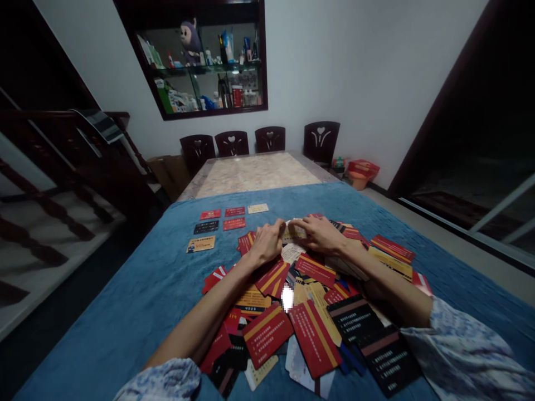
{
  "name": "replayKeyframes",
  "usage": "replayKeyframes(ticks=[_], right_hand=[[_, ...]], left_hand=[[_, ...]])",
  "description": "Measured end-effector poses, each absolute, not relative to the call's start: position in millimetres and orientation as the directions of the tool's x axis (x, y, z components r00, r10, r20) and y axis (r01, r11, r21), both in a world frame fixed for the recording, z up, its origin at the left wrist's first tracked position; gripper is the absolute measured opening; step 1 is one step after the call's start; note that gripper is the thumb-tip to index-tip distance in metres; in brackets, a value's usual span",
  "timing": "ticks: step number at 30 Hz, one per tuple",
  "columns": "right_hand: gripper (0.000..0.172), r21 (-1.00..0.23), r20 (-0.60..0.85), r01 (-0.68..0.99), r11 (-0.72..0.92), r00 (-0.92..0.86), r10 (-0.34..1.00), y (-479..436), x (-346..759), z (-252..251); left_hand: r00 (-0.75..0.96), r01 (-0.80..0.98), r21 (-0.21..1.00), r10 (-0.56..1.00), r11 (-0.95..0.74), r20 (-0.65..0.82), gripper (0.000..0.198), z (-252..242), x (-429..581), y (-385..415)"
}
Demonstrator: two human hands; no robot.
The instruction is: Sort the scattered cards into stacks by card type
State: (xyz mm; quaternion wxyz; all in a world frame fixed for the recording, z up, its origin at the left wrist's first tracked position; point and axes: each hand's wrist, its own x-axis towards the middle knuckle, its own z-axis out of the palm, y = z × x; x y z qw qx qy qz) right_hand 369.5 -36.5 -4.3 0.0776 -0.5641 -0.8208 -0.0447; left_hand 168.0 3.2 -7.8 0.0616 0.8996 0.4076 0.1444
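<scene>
My left hand (267,243) and my right hand (321,235) meet over the far side of a loose heap of cards. Between them is a pale yellow card (296,233), its edges pinched by the fingers of both hands. Under my wrists, the heap mixes red cards with gold stripes (268,333), black cards (387,356), yellow cards (392,264) and white ones, overlapping at all angles. Left of the heap, several single cards lie apart in short rows: red cards (234,224), a black card (206,227), a cream card (258,209) and a yellow card with a figure (201,244).
A blue cloth (167,295) covers the near part of the long table (259,171). Dark chairs (321,140) stand at its far end. Beyond are a wall cabinet with bottles and a plush toy (190,40), a stair railing on the left and a red-lined bin (360,175) on the right.
</scene>
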Motion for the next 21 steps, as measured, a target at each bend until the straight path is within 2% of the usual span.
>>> replayKeyframes(ticks=[11, 16, 21], right_hand=[[0.056, 0.013, 0.259, 0.932, 0.362, -0.352, 0.899, -35.8, 370.4, -7.8], [0.055, 0.037, 0.285, 0.93, 0.365, -0.36, 0.888, -33.6, 372.9, -9.3], [0.052, 0.029, 0.273, 0.933, 0.359, -0.352, 0.895, -32.3, 375.5, -8.6]], left_hand=[[0.583, 0.706, 0.34, 0.782, -0.621, 0.219, 0.041, -9.4, 167.4, 8.4], [0.597, 0.71, 0.33, 0.78, -0.622, 0.188, 0.038, -4.8, 166.2, 10.8], [0.598, 0.728, 0.299, 0.785, -0.616, 0.161, 0.043, -1.6, 165.9, 11.5]])
